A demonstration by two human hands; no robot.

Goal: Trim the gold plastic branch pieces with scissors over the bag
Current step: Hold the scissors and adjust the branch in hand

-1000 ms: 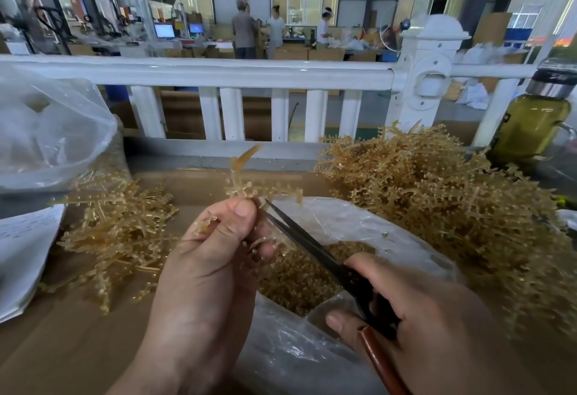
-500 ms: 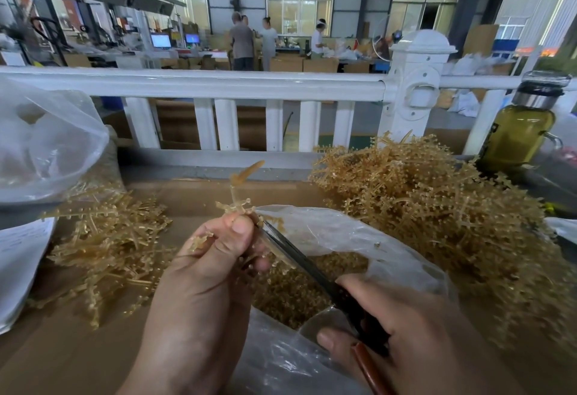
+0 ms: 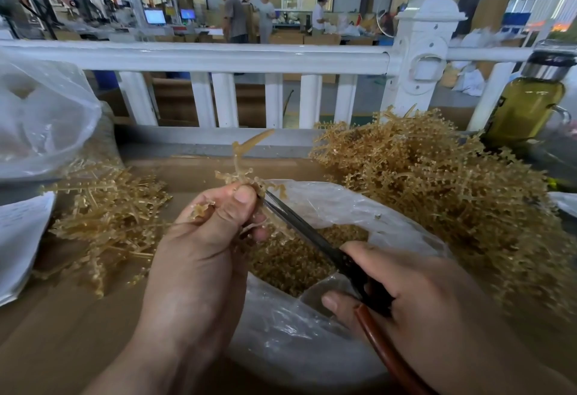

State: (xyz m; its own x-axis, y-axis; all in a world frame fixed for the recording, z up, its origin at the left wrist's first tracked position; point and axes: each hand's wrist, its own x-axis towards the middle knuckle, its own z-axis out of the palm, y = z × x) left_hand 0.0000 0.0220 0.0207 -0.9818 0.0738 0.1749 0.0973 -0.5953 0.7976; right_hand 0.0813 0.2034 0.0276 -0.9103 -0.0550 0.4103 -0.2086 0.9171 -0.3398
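My left hand [image 3: 206, 248] pinches a gold plastic branch piece [image 3: 240, 173] between thumb and fingers, its stem pointing up. My right hand [image 3: 415, 304] grips black scissors [image 3: 299, 226] with a brown handle; the blades look almost closed, tips right against the branch by my left thumb. Both hands hover over a clear plastic bag [image 3: 312, 341] that holds small gold trimmings [image 3: 293, 257]. A large heap of gold branches [image 3: 437, 191] lies to the right, and a smaller pile [image 3: 106, 216] to the left.
The work surface is brown cardboard [image 3: 62, 332]. A white railing [image 3: 218, 57] runs along the far edge. A glass bottle of yellow-green liquid [image 3: 527, 104] stands at the far right. Another clear bag [image 3: 40, 116] and white paper [image 3: 18, 238] sit at the left. People stand far behind.
The scissor blades have closed towards the branch at my left thumb. Both hands stayed over the bag; the branch's side sprigs look shorter than a second ago.
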